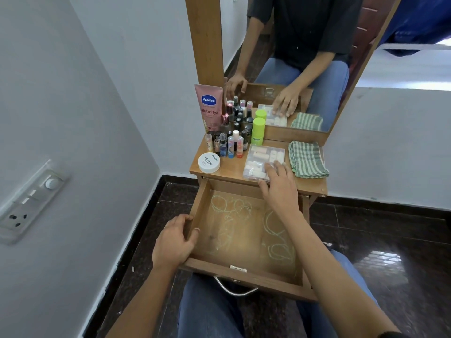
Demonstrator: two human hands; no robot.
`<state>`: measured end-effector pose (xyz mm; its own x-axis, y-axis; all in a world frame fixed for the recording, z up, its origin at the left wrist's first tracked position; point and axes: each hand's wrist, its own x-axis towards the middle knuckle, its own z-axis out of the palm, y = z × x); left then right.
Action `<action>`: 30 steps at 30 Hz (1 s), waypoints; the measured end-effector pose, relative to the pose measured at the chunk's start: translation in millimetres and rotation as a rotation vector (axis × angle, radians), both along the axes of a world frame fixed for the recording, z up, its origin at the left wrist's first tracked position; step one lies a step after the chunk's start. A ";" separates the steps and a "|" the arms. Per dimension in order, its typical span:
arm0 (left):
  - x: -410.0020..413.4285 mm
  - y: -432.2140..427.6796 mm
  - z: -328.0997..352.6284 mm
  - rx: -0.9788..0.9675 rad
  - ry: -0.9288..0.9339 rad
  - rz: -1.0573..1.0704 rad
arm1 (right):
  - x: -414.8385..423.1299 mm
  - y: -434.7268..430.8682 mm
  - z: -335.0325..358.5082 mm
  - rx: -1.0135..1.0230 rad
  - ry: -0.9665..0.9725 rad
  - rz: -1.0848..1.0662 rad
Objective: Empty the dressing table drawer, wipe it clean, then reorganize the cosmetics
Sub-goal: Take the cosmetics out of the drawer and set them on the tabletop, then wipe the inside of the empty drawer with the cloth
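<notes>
The wooden drawer is pulled out over my lap; it holds no objects and its bottom shows pale chalky smears. My left hand grips the drawer's left wall, thumb inside. My right hand rests on the near corner of a clear plastic box of small pale tubes on the tabletop, fingers on the lid and thumb at its front edge. A green-and-white checked cloth lies folded to the right of the box. Several small bottles, a white nail-polish jar, a green-capped bottle and a pink Vaseline tube stand at the left.
A mirror in a wooden frame rises behind the tabletop and reflects the person and the items. A white wall with a switch panel is close on the left. Dark glossy floor tiles surround the table. The drawer's metal handle hangs above my knees.
</notes>
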<state>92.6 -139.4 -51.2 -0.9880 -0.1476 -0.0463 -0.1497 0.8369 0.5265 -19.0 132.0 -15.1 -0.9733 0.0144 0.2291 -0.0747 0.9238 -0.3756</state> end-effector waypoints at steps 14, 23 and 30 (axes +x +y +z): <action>-0.1 2.4 0.5 -0.009 0.018 0.010 | 3.9 35.3 7.6 -0.081 0.225 -0.047; 3.1 4.4 6.5 -0.013 0.015 0.018 | -26.8 86.3 8.1 -0.006 -0.060 -0.055; 8.5 3.8 7.7 -0.012 0.008 0.009 | -34.6 83.9 15.6 0.159 -0.038 -0.101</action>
<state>101.1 -135.7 -43.4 -0.9869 -0.1570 -0.0362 -0.1529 0.8419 0.5175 -53.6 215.9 0.5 -0.9767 0.0787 0.1994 0.0325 0.9738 -0.2250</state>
